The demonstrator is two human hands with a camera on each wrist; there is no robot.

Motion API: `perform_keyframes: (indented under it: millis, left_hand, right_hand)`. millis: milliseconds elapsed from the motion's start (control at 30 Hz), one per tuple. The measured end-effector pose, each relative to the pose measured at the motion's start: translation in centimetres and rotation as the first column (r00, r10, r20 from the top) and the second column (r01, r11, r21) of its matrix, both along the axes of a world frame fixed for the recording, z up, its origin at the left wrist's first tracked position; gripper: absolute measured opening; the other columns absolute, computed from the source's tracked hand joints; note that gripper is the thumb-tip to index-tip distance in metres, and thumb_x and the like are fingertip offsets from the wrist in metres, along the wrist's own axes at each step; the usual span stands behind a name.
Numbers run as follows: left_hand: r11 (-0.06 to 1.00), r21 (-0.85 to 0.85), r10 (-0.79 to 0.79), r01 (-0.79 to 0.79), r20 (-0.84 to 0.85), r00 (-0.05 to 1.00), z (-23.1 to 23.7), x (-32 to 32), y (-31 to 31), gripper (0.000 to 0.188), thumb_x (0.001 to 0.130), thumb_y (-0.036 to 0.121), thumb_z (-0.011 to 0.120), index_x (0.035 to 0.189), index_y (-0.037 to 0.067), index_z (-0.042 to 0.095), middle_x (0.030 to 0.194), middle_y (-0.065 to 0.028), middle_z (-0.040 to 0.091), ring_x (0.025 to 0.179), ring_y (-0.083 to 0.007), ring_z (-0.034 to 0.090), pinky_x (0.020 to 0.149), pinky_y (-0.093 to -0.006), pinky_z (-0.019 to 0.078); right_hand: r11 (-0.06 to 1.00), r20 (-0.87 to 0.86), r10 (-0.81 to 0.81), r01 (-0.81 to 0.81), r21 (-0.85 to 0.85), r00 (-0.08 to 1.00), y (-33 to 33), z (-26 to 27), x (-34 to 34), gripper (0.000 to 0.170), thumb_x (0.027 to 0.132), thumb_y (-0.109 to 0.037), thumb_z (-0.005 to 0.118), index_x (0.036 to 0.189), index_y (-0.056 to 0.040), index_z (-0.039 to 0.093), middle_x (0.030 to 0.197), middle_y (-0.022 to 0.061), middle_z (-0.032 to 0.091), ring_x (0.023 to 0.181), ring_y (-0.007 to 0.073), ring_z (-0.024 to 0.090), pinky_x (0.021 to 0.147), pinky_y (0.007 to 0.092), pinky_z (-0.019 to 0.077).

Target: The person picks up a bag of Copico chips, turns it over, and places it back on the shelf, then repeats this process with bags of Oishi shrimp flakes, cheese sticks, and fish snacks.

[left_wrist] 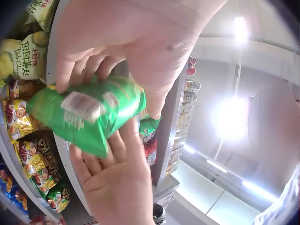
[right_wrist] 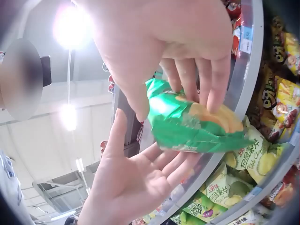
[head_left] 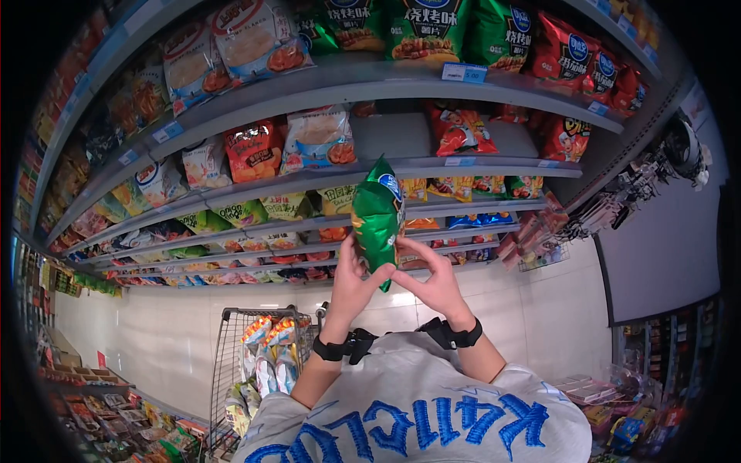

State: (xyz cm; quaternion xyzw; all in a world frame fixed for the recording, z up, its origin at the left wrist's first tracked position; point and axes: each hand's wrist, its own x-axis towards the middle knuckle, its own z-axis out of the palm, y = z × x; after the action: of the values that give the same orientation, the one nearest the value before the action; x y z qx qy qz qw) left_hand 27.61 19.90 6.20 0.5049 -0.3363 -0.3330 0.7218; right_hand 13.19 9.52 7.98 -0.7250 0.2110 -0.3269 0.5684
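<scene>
Shelf edge [head_left: 386,167] beyond; both hands [head_left: 385,282] grip green bag [head_left: 376,224], floor [head_left: 494,301] below.

Gaps on mid shelf [head_left: 394,139]; upper shelf [head_left: 370,83] overhead.
Wide gap btwn white bag [head_left: 319,139] & red bag [head_left: 461,130], narrower one btwn red bag & far-R bag [head_left: 566,140]; upper shelf's front edge limits access from above. Green bag [head_left: 377,224], held up by both hands, stands in front of lower shelves, tip near wide gap. Cart [head_left: 224,347] sits near L forearm. Open floor [head_left: 494,309] R of R forearm, up to grey panel [head_left: 656,247].
</scene>
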Motion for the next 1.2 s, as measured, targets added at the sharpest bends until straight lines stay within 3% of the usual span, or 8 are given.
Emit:
perform_keyframes:
  millis: [167,367,467,700,933,1100,1133,1200]
  left_hand:
    - [0.989,0.098,0.124,-0.107,-0.183,0.975,-1.0,1.2,-0.1,0.055,0.091,0.017,0.073,0.134,0.002,0.043,0.12,-0.0075,0.06,0.108,-0.0147,0.058,0.094,-0.0312,0.0476]
    - [0.996,0.082,0.038,-0.017,-0.27,0.962,-1.7,1.6,0.7,0.063,0.093,0.016,0.071,0.144,0.003,0.037,0.13,-0.0096,0.056,0.115,-0.0139,0.054,0.098,-0.0301,0.0447]
    - [0.984,0.131,-0.087,0.124,-0.259,0.962,-1.8,2.2,1.0,0.066,0.092,0.015,0.071,0.146,0.002,0.034,0.137,-0.0107,0.052,0.119,-0.0149,0.053,0.101,-0.0302,0.0431]
    - [0.989,0.1,-0.096,0.106,-0.103,0.99,-1.1,2.2,0.3,0.057,0.092,0.011,0.07,0.139,-0.001,0.042,0.131,-0.0098,0.057,0.118,-0.0144,0.054,0.101,-0.0294,0.0427]
    - [0.996,0.067,-0.061,0.063,-0.02,0.998,-1.1,2.2,0.3,0.046,0.092,0.009,0.07,0.131,0.0,0.048,0.122,-0.006,0.061,0.108,-0.0114,0.057,0.096,-0.0293,0.0449]
    - [0.998,-0.019,-0.048,0.057,0.302,0.952,-0.7,3.1,0.6,0.055,0.085,0.001,0.071,0.136,0.001,0.049,0.146,-0.0151,0.049,0.143,-0.0272,0.037,0.111,-0.0376,0.037]
    - [0.996,-0.027,-0.058,0.087,0.549,0.834,0.0,4.1,1.0,0.06,0.082,-0.003,0.071,0.138,0.003,0.05,0.155,-0.0161,0.04,0.151,-0.0333,0.019,0.118,-0.0442,0.0256]
    - [0.992,-0.076,-0.046,0.098,0.507,0.861,0.3,4.3,0.8,0.059,0.081,-0.004,0.071,0.136,0.003,0.052,0.154,-0.0162,0.04,0.15,-0.0343,0.021,0.119,-0.0452,0.0232]
  right_hand:
    - [0.98,-0.026,0.146,-0.148,-0.135,0.989,-0.3,-0.7,-0.4,0.043,0.081,-0.016,0.081,0.12,-0.0033,0.067,0.118,0.0117,0.069,0.096,0.0177,0.068,0.083,0.0302,0.0543]
    - [0.958,0.032,-0.236,0.238,-0.161,0.971,-3.3,-0.7,-0.4,0.057,0.087,-0.01,0.074,0.139,-0.0034,0.051,0.142,0.0126,0.051,0.118,0.0174,0.057,0.093,0.0286,0.0485]
    - [0.89,0.193,0.098,-0.173,0.423,0.976,-3.9,0.0,-0.7,0.061,0.09,-0.01,0.073,0.141,0.0036,0.043,0.121,0.0106,0.063,0.107,0.0132,0.06,0.092,0.0297,0.0501]
    - [0.91,0.098,0.106,-0.136,0.392,0.99,-4.0,-1.3,-0.7,0.049,0.089,-0.003,0.072,0.133,0.0021,0.052,0.114,0.0044,0.066,0.099,0.0101,0.061,0.088,0.0278,0.0506]
    - [0.949,0.072,0.14,-0.155,0.274,0.988,-4.2,-1.6,-0.9,0.04,0.086,-0.005,0.075,0.123,0.0007,0.062,0.112,0.003,0.068,0.101,0.0108,0.061,0.091,0.0295,0.0486]
    - [0.985,0.052,0.153,-0.157,0.069,0.987,-4.6,-1.9,-1.3,0.041,0.081,-0.003,0.076,0.12,0.001,0.066,0.126,0.0085,0.066,0.12,0.0213,0.059,0.103,0.0349,0.0433]
    - [0.992,0.058,0.116,-0.113,-0.051,0.992,-4.1,-0.2,-1.2,0.045,0.079,-0.002,0.076,0.122,0.0002,0.066,0.134,0.0104,0.061,0.13,0.0254,0.051,0.108,0.0368,0.0395]
    - [0.96,0.018,0.168,-0.16,-0.232,0.986,-4.5,0.9,-1.2,0.059,0.076,0.001,0.074,0.133,-0.0039,0.061,0.153,0.013,0.044,0.147,0.0319,0.03,0.117,0.0411,0.0292]
